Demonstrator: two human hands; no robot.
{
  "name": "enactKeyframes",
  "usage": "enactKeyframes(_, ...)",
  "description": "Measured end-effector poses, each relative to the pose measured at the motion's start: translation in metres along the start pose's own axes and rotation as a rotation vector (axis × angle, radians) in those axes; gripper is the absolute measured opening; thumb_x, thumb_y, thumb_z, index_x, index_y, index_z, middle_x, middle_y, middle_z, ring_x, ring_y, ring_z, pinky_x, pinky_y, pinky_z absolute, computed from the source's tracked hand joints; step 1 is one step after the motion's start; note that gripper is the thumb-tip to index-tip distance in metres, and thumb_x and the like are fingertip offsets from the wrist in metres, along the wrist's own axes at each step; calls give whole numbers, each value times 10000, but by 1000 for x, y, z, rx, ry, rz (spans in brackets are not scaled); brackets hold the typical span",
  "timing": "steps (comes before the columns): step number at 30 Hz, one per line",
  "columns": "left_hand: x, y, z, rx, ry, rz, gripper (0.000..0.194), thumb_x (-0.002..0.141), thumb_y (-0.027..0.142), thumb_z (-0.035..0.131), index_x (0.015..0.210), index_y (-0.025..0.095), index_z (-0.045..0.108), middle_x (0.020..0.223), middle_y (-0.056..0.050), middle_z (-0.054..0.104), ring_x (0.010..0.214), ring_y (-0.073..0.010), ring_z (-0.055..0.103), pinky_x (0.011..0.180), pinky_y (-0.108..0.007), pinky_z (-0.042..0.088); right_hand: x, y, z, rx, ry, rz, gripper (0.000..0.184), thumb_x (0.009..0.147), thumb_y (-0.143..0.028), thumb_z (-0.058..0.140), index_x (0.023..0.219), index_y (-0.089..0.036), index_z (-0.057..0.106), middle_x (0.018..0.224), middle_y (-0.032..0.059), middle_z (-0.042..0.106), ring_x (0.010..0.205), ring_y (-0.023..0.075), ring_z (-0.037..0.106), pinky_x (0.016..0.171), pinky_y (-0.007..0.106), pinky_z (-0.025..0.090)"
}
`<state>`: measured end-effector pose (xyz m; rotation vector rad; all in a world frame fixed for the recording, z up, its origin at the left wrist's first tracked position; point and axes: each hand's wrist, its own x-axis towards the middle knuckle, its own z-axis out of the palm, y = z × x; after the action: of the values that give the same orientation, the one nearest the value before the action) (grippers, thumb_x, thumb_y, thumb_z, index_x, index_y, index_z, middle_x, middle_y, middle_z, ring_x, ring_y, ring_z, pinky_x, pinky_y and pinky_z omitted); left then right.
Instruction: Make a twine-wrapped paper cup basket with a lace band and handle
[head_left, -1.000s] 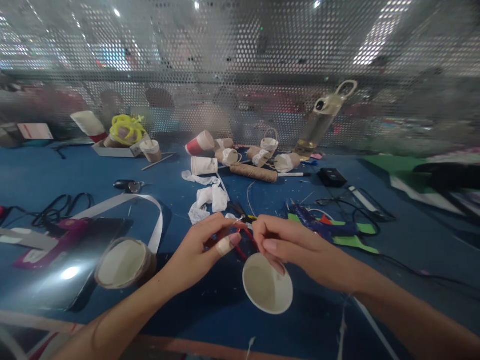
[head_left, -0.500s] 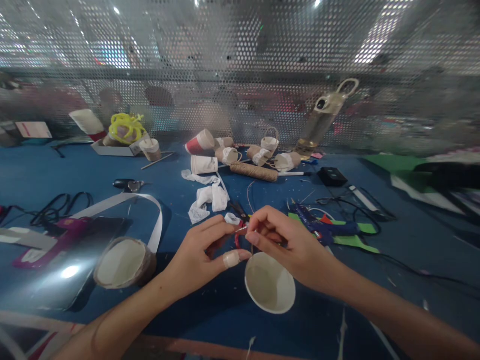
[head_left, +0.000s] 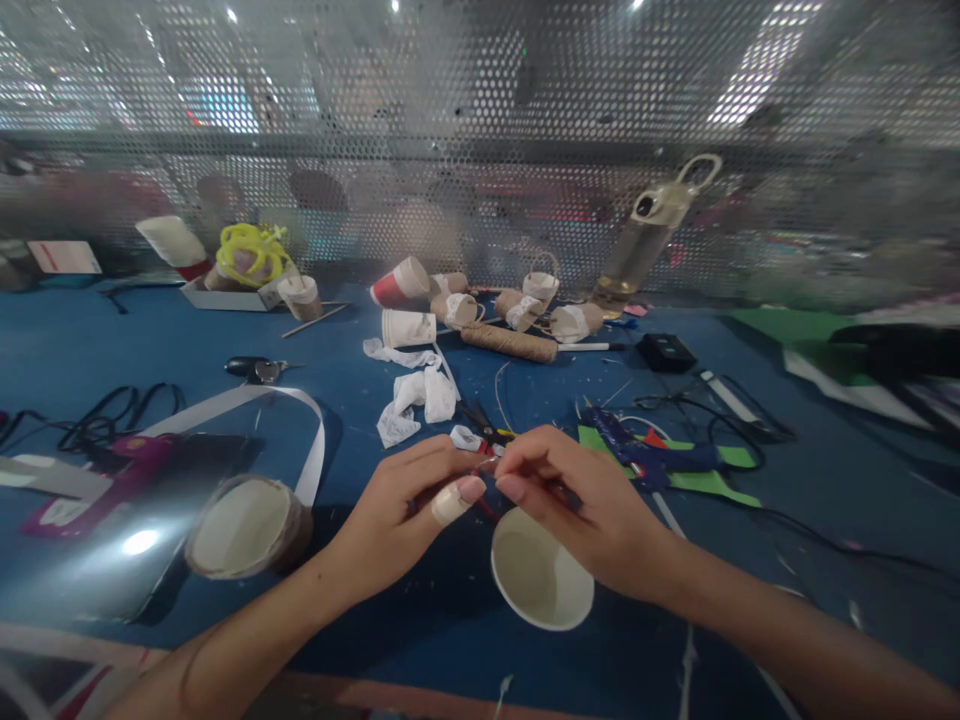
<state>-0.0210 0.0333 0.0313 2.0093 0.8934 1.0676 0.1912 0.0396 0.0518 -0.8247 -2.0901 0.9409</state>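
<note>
Above the table's middle my left hand (head_left: 420, 500) and my right hand (head_left: 585, 500) almost meet at the fingertips. A small thin shiny piece (head_left: 487, 463), too small to name, shows between them. The right thumb and index finger pinch together at its end. My left fingers are bent round toward it, with tape wrapped on the thumb; their grip is partly hidden. Just below the right hand a white paper cup (head_left: 544, 575) leans with its mouth toward me. Red-handled pliers (head_left: 491, 436) lie behind the fingertips, partly covered.
At left are a twine-wrapped cup (head_left: 244, 530), a purple glue gun (head_left: 135, 465) and white ribbon (head_left: 319, 440). A blue glue gun (head_left: 652, 460) with a cord lies right. Behind are crumpled white lace (head_left: 424, 395), a twine roll (head_left: 510, 343), small cups and a bottle (head_left: 641, 240).
My left thumb has drawn up and left, nearer its index finger. The right hand has shifted slightly down. A thin brown strand seen below the right fingertips no longer shows.
</note>
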Motion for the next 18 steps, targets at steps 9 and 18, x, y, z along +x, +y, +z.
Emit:
enactKeyframes(9,0,3,0,7,4,-13,255,1012,279,527,900,147,713,750,-18,620,711,-132,538,650,-247,402,1,1,-3,-204,-57,-71,100,995,-298,546,944,-213,533,568,-100,413,454,72,396,468,212,287)
enactKeyframes(18,3,15,6,77,-13,86,260,1015,281,515,873,163,697,682,12,532,641,-117,486,593,-235,367,-16,-13,-17,-417,5,-103,125,998,-323,568,978,-209,616,551,-90,518,406,63,406,467,223,255)
